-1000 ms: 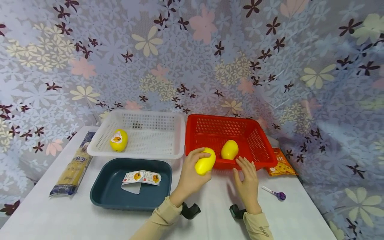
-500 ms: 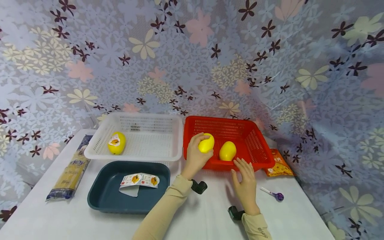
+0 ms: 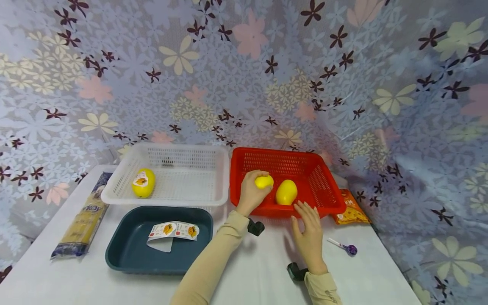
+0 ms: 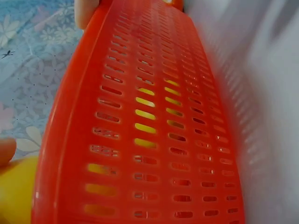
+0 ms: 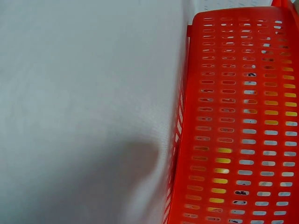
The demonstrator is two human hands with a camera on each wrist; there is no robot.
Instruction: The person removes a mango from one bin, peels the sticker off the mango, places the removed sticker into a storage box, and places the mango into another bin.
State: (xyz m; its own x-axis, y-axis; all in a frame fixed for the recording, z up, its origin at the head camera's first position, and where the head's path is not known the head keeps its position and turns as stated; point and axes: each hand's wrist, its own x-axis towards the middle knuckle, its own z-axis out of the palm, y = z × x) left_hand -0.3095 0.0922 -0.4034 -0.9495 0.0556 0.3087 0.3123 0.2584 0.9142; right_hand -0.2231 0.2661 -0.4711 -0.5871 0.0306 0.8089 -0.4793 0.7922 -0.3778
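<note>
My left hand (image 3: pixel 251 193) grips a yellow mango (image 3: pixel 264 181) inside the red basket (image 3: pixel 318 186), low near its left end. Beside it, a second mango (image 3: pixel 286 192) lies in the basket. My right hand (image 3: pixel 309 237) rests with extended fingers at the basket's front rim and holds nothing. In the left wrist view, part of a mango (image 4: pixel 17 191) shows past the rim, with a fingertip above it. The right wrist view shows yellow through the slots of the basket wall (image 5: pixel 233 121).
A white basket (image 3: pixel 187 184) with a stickered mango (image 3: pixel 143 183) stands to the left. In front is a dark tray (image 3: pixel 133 250) holding label stickers (image 3: pixel 174 230). A pasta packet (image 3: pixel 81 220) lies far left; an orange snack bag (image 3: pixel 348 207) and a lollipop (image 3: pixel 345 246) lie right.
My left hand has carried its mango forward over the front rim and lowered it into the red basket. My right hand stays at the rim.
</note>
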